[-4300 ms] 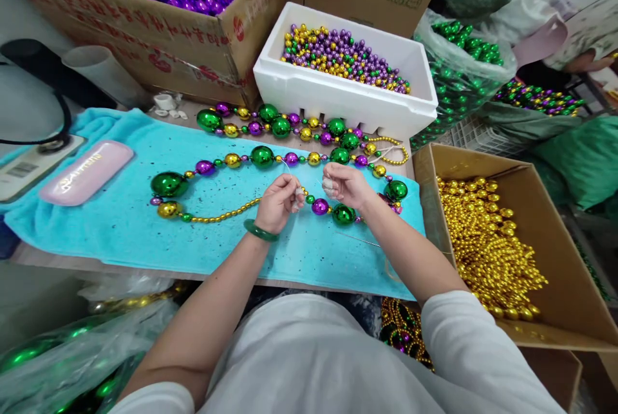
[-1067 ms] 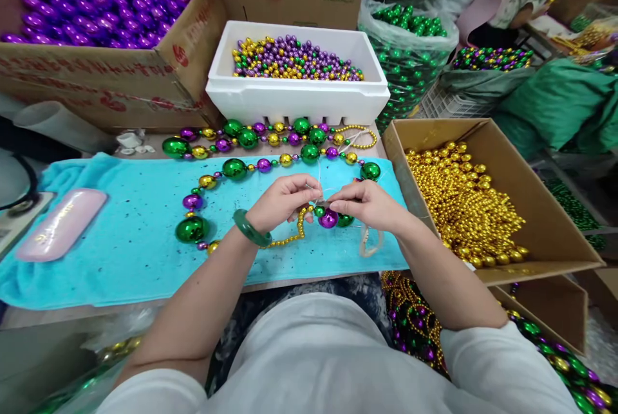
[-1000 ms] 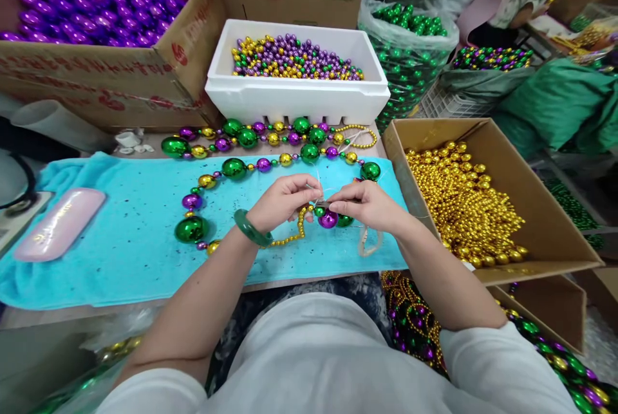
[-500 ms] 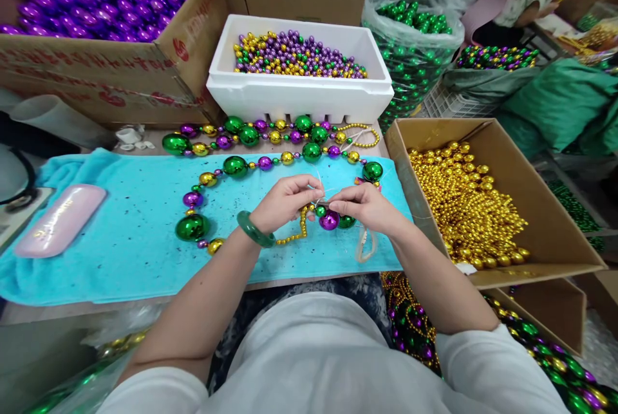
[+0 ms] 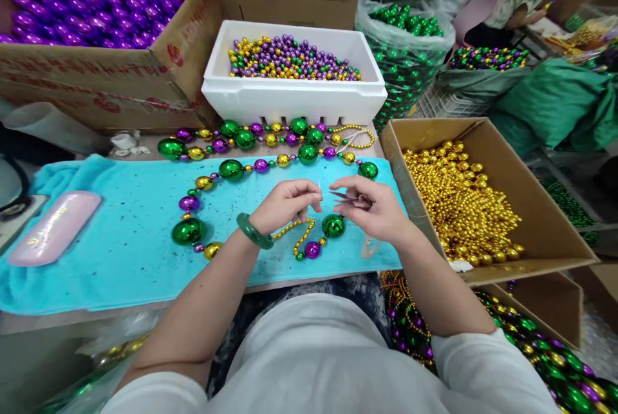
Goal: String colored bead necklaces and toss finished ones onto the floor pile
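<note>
A necklace of big green, purple and gold beads lies in a loop on the turquoise towel. Its near end, with a green bead and a purple bead, rests on the towel just below my hands. My left hand, with a green bangle on the wrist, is closed in a pinch on a thin white thread. My right hand is closed around a small dark metal tool that looks like thread snips, its tip pointing at the left fingers.
A second bead necklace lies behind the towel. Behind it stand a white foam box of small mixed beads and a carton of purple beads. A carton of gold beads is on the right, a pink case on the left.
The green and purple beads held between my hands have dropped onto the towel. My hands rose slightly and moved apart, and the right hand now shows the small metal tool.
</note>
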`<action>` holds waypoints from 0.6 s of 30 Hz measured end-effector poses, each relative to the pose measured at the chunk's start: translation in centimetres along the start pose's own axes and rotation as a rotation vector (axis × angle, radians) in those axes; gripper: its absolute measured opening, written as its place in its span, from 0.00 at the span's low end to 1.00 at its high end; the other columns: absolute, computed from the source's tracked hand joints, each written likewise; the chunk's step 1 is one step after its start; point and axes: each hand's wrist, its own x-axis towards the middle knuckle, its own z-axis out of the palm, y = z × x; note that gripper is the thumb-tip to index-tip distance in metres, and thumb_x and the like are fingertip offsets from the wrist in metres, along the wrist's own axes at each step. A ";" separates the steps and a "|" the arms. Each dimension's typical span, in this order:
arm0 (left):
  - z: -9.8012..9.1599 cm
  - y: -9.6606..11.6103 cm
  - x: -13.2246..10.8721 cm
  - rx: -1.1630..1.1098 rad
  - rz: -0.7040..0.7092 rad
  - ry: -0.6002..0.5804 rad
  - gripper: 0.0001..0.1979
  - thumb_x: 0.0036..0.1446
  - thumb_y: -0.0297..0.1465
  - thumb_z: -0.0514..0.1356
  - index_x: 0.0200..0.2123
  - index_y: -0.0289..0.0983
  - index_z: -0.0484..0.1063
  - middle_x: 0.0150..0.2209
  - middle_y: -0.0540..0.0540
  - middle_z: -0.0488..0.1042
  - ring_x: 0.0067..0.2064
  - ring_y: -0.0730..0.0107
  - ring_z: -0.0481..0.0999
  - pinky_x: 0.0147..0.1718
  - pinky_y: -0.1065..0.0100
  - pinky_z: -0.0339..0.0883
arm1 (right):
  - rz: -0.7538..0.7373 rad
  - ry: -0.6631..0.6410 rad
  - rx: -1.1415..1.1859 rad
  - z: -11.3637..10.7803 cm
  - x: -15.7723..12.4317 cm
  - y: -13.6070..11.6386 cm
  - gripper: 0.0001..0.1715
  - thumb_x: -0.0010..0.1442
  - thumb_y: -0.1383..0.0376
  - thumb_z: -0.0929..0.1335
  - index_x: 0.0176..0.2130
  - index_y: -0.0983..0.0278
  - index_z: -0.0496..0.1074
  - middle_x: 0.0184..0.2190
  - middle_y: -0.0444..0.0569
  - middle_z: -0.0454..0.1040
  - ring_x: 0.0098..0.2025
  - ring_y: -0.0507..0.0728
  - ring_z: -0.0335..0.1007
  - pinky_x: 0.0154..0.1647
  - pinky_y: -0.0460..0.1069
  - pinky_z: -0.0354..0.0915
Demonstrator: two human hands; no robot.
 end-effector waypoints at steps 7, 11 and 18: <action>1.6 1.3 -0.3 0.126 0.007 -0.037 0.10 0.51 0.37 0.61 0.29 0.35 0.73 0.25 0.48 0.74 0.21 0.79 0.64 0.18 0.75 0.57 | -0.075 -0.012 -0.232 0.0 0.3 0.5 0.08 0.53 0.72 0.64 0.29 0.66 0.73 0.26 0.45 0.69 0.28 0.49 0.60 0.31 0.46 0.55; 1.7 0.6 -0.8 0.263 0.083 -0.120 0.11 0.55 0.37 0.57 0.35 0.37 0.76 0.32 0.46 0.77 0.28 0.72 0.71 0.28 0.70 0.67 | 0.024 -0.037 -0.162 -2.1 -3.3 0.9 0.10 0.56 0.64 0.66 0.25 0.65 0.71 0.22 0.44 0.68 0.26 0.49 0.59 0.29 0.46 0.55; -0.5 -3.8 -4.5 1.050 0.378 -0.343 0.22 0.52 0.24 0.52 0.48 0.45 0.73 0.58 0.43 0.66 0.61 0.48 0.60 0.55 0.48 0.60 | 0.659 -0.336 -0.575 -5.6 -12.1 4.4 0.25 0.54 0.60 0.70 0.51 0.60 0.73 0.30 0.48 0.77 0.30 0.55 0.70 0.30 0.49 0.59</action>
